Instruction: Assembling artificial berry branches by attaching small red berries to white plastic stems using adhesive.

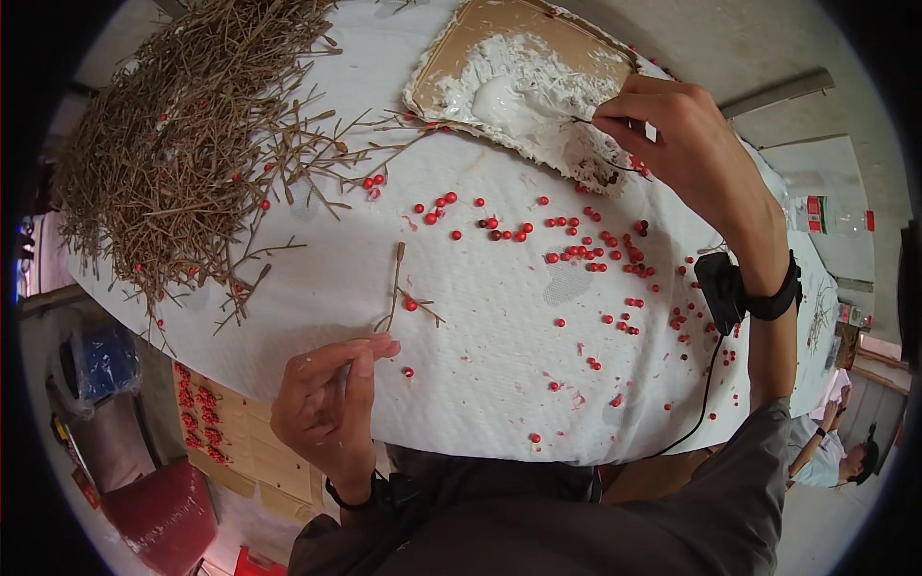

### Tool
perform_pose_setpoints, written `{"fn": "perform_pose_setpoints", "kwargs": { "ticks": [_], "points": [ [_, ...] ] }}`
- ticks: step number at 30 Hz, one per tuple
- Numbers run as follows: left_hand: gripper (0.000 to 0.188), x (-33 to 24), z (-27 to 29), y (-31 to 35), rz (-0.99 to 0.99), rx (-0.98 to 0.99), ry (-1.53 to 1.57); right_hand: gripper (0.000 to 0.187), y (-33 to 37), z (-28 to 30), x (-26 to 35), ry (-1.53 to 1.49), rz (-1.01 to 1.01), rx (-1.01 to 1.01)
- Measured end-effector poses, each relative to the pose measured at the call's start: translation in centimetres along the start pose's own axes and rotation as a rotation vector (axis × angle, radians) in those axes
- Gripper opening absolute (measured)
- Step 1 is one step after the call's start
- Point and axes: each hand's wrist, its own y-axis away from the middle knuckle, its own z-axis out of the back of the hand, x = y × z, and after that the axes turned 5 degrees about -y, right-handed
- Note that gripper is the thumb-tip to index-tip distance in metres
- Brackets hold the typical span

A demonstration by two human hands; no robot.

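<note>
My right hand (pixel 682 144) is closed, fingertips pinching a thin dark twig (pixel 580 120) over white paste (pixel 523 101). The paste is smeared across a brown cardboard sheet (pixel 480 31) with a crusted rim. My left hand (pixel 331 403) is low over the near edge of the table, thumb and fingers pressed together; whatever is between them is hidden. Just beyond its fingertips is a forked brown twig (pixel 396 283), a red berry (pixel 411 305) beside its fork. Another berry (pixel 408 372) lies right of the hand.
Many loose red berries (pixel 578 252) are scattered over the white-covered table (pixel 480 336). A large heap of brown twigs (pixel 182 144) fills the far left. A dark device with a cable (pixel 718 293) is at my right wrist. Another person (pixel 828 449) is at the far right.
</note>
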Motion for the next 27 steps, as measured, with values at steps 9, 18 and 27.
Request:
{"fn": "perform_pose_setpoints", "kwargs": {
  "ticks": [9, 18, 27],
  "points": [
    [0.009, 0.0, 0.1, 0.0, 0.003, 0.005, 0.04, 0.013, 0.1, -1.2, -1.4, 0.001, 0.132, -0.1],
    [0.01, -0.1, 0.3, 0.0, 0.023, -0.004, 0.062, 0.014, 0.4, 0.2, 1.4, -0.06, -0.007, -0.287],
    [0.01, -0.2, 0.2, 0.0, 0.042, -0.012, 0.066, 0.018, 0.5, -1.9, -0.3, 0.175, 0.4, -0.422]
  ]
}}
